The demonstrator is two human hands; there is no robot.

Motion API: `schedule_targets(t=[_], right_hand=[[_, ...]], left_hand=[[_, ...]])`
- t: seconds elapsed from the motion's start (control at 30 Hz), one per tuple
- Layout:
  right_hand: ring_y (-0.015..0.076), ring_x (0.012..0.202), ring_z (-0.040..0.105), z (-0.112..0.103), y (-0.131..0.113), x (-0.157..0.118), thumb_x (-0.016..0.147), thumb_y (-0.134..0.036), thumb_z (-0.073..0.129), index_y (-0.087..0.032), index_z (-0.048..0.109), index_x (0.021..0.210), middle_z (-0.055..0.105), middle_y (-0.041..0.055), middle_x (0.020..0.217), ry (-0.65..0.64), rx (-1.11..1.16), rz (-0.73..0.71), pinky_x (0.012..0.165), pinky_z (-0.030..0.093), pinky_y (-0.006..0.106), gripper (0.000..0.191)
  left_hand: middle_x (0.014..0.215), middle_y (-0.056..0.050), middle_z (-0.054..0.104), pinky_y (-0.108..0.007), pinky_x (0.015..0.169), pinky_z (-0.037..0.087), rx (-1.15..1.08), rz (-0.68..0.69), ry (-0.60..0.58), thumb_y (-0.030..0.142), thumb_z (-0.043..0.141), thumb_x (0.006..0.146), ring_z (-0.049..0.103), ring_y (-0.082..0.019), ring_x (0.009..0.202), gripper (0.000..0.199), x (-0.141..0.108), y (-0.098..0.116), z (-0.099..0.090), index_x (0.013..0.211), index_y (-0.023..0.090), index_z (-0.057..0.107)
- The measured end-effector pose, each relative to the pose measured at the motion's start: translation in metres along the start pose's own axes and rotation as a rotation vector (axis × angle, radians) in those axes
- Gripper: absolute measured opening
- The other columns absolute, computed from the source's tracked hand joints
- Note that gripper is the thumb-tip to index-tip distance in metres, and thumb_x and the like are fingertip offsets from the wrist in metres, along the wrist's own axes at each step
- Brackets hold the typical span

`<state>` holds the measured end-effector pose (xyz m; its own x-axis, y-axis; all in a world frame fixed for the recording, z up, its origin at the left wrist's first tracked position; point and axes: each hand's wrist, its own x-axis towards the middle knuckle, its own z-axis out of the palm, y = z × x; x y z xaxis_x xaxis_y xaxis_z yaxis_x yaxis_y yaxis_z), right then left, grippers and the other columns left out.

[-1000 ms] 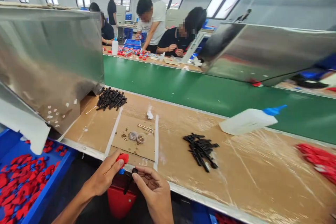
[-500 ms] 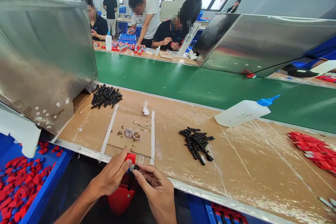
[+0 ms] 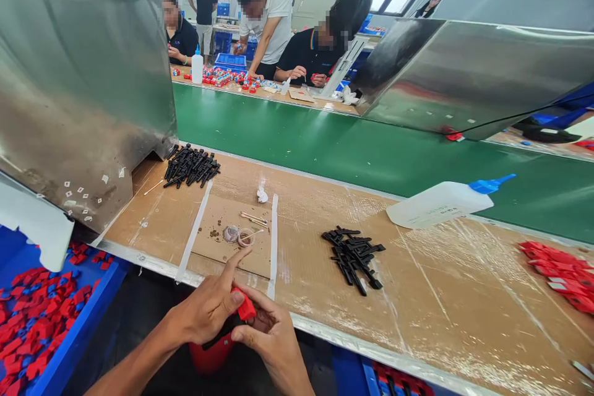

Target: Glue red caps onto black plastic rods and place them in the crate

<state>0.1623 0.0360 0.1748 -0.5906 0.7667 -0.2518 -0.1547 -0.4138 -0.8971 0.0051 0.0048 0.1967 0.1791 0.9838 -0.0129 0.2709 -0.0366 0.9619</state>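
My left hand (image 3: 208, 309) and my right hand (image 3: 273, 334) meet at the table's front edge around a red part (image 3: 245, 307) with a black piece (image 3: 223, 329) below it. The left thumb presses on the red part, and the left index finger points up and away. My right fingers curl behind the red part, with the thumb at its lower side. Just beyond the hands, a cardboard square (image 3: 213, 205) carries a small round dish (image 3: 245, 236), a clear lid (image 3: 230, 234) and cotton swabs (image 3: 253, 219).
Black parts lie in piles at the back left (image 3: 192, 165) and centre (image 3: 355, 257). A white bottle (image 3: 439, 204) lies right of them, near red parts (image 3: 557, 272). A blue bin (image 3: 69, 334) stands left. People work beyond the green belt (image 3: 288, 136).
The red part has turned and sits lower and further right between my hands. My left index finger has lifted off it. The whole view has shifted slightly.
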Motion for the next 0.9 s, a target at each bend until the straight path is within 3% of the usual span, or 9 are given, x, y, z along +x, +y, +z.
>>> schedule_targets(t=[0.13, 0.2, 0.3, 0.47, 0.6, 0.77, 0.9], right_hand=[[0.0235, 0.09, 0.065, 0.0, -0.002, -0.002, 0.051, -0.037, 0.093, -0.025, 0.076, 0.1, 0.07, 0.0026, 0.093, 0.027, -0.082, -0.188, 0.08, 0.054, 0.029, 0.053], [0.0207, 0.086, 0.066, -0.005, -0.002, -0.003, 0.052, -0.038, 0.092, -0.028, 0.076, 0.098, 0.067, 0.001, 0.091, 0.133, -0.105, -0.317, 0.076, 0.056, 0.025, 0.05], [0.022, 0.099, 0.067, -0.017, -0.003, -0.004, 0.055, -0.042, 0.09, -0.032, 0.075, 0.101, 0.07, 0.0018, 0.106, 0.23, -0.124, -0.424, 0.083, 0.055, 0.024, 0.05], [0.0236, 0.103, 0.069, -0.028, -0.003, -0.008, 0.058, -0.044, 0.088, -0.034, 0.072, 0.108, 0.075, 0.003, 0.108, 0.167, -0.144, -0.434, 0.087, 0.056, 0.026, 0.053], [0.0245, 0.108, 0.068, -0.029, 0.0, -0.01, 0.061, -0.042, 0.087, -0.034, 0.07, 0.115, 0.073, 0.0042, 0.116, 0.185, -0.205, -0.436, 0.091, 0.055, 0.027, 0.058], [0.0251, 0.109, 0.067, -0.029, -0.001, -0.009, 0.065, -0.043, 0.085, -0.034, 0.066, 0.122, 0.072, 0.0046, 0.119, 0.188, -0.263, -0.446, 0.091, 0.055, 0.028, 0.06], [0.0229, 0.098, 0.07, -0.027, -0.006, -0.008, 0.067, -0.045, 0.082, -0.033, 0.071, 0.112, 0.075, 0.0033, 0.104, 0.143, -0.283, -0.511, 0.086, 0.057, 0.028, 0.048]], left_hand=[[0.087, -0.004, 0.061, -0.037, 0.081, 0.043, 0.024, 0.064, 0.005, 0.075, 0.016, 0.086, 0.056, -0.021, 0.076, 0.09, -0.002, -0.001, -0.002, 0.153, 0.016, 0.01], [0.104, -0.009, 0.062, -0.037, 0.087, 0.044, 0.055, 0.078, 0.016, 0.069, 0.021, 0.09, 0.058, -0.023, 0.092, 0.078, -0.006, -0.001, -0.002, 0.148, 0.018, 0.024], [0.13, -0.011, 0.057, -0.036, 0.098, 0.042, 0.176, 0.102, -0.067, 0.05, 0.034, 0.097, 0.054, -0.024, 0.116, 0.049, -0.011, 0.001, -0.001, 0.137, 0.022, 0.04], [0.139, -0.012, 0.053, -0.035, 0.097, 0.046, 0.355, 0.156, -0.088, 0.039, 0.037, 0.099, 0.057, -0.024, 0.119, 0.047, -0.014, -0.003, 0.009, 0.143, 0.023, 0.031], [0.13, -0.016, 0.06, -0.038, 0.086, 0.052, 0.459, 0.165, -0.046, 0.04, 0.032, 0.1, 0.065, -0.027, 0.104, 0.05, -0.013, -0.011, 0.017, 0.145, 0.019, 0.027], [0.127, -0.014, 0.061, -0.033, 0.083, 0.053, 0.412, 0.148, -0.008, 0.04, 0.031, 0.1, 0.067, -0.023, 0.096, 0.05, -0.013, -0.015, 0.023, 0.145, 0.02, 0.025], [0.114, -0.013, 0.066, -0.031, 0.073, 0.052, 0.451, 0.18, 0.025, 0.04, 0.027, 0.1, 0.067, -0.022, 0.084, 0.045, -0.013, -0.017, 0.029, 0.139, 0.018, 0.03]])
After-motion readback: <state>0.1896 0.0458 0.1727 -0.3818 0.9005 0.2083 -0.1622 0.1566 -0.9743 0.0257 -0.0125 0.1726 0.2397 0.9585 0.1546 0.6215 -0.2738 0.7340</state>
